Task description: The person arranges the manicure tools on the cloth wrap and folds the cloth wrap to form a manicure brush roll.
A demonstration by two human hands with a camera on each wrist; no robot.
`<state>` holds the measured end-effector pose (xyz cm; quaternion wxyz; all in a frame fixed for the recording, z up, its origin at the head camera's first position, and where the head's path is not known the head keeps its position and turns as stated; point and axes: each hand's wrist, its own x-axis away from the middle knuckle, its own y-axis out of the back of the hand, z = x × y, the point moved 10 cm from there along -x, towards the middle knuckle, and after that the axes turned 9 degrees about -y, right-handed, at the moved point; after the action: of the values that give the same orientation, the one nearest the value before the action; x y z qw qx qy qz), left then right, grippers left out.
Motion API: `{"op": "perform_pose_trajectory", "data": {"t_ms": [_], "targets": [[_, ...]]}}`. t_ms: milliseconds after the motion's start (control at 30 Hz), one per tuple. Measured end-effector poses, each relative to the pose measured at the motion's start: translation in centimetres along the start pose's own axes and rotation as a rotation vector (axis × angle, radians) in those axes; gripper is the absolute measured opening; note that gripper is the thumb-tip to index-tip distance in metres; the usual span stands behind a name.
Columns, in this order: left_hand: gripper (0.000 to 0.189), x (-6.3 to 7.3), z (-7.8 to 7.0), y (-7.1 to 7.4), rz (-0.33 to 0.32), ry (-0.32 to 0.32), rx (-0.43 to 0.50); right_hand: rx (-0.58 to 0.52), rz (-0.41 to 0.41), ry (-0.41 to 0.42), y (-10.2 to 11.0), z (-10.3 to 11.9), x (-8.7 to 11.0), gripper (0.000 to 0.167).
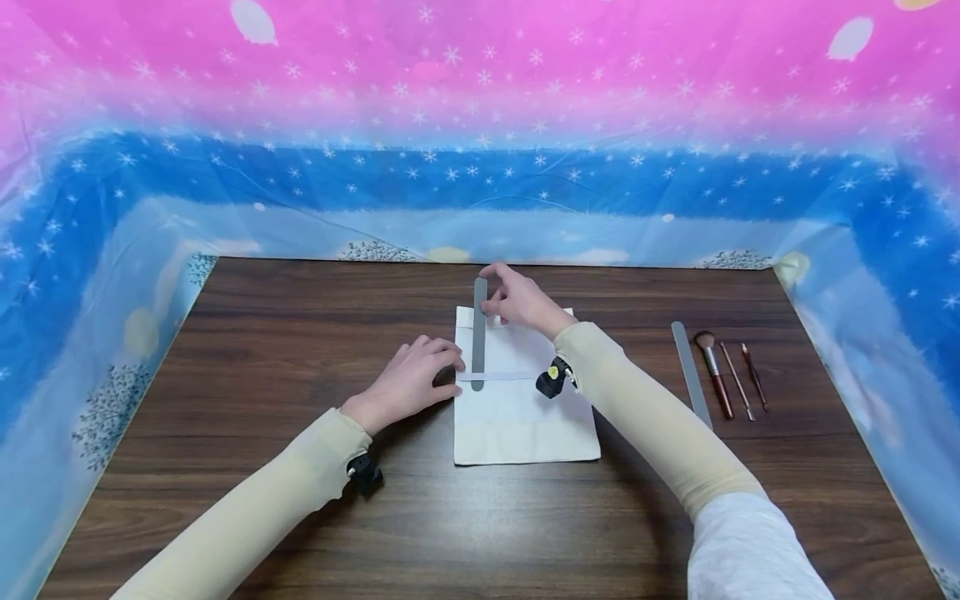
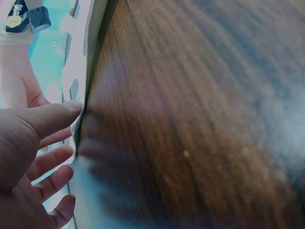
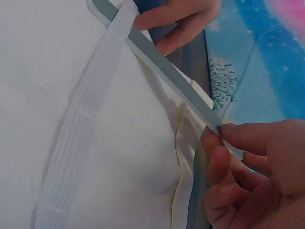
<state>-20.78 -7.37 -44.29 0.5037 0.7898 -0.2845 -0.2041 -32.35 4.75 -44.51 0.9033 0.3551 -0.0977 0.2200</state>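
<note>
A grey nail file (image 1: pixel 479 333) lies lengthwise near the left side of a white cloth piece (image 1: pixel 525 437). Its lower end passes beneath a white elastic band (image 3: pixel 90 102) that runs across the cloth. My right hand (image 1: pixel 521 302) pinches the file's far end between thumb and fingers, as the right wrist view (image 3: pixel 252 167) also shows. At the cloth's left edge, by the end of the band, my left hand (image 1: pixel 412 375) touches the fabric. Its thumb (image 2: pixel 62 117) rests at the edge, with the fingers spread apart.
To the right on the dark wooden table (image 1: pixel 300 317) lie a second grey nail file (image 1: pixel 686 367), a makeup brush (image 1: pixel 714 375), a thin metal-tipped tool (image 1: pixel 738 382) and a small slim brush (image 1: pixel 754 375). Patterned pink and blue fabric (image 1: pixel 480 183) hangs around the table.
</note>
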Motion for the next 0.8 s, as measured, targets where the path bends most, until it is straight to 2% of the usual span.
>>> {"op": "perform_pose_trajectory", "data": {"t_ms": [333, 800], "targets": [[0.026, 0.1, 0.0, -0.2, -0.009, -0.008, -0.001, 0.023, 0.023, -0.022, -0.8, -0.1, 0.4, 0.056], [0.027, 0.0, 0.1, -0.2, -0.01, -0.008, 0.008, 0.053, 0.03, -0.013, -1.4, -0.6, 0.8, 0.053]]}}
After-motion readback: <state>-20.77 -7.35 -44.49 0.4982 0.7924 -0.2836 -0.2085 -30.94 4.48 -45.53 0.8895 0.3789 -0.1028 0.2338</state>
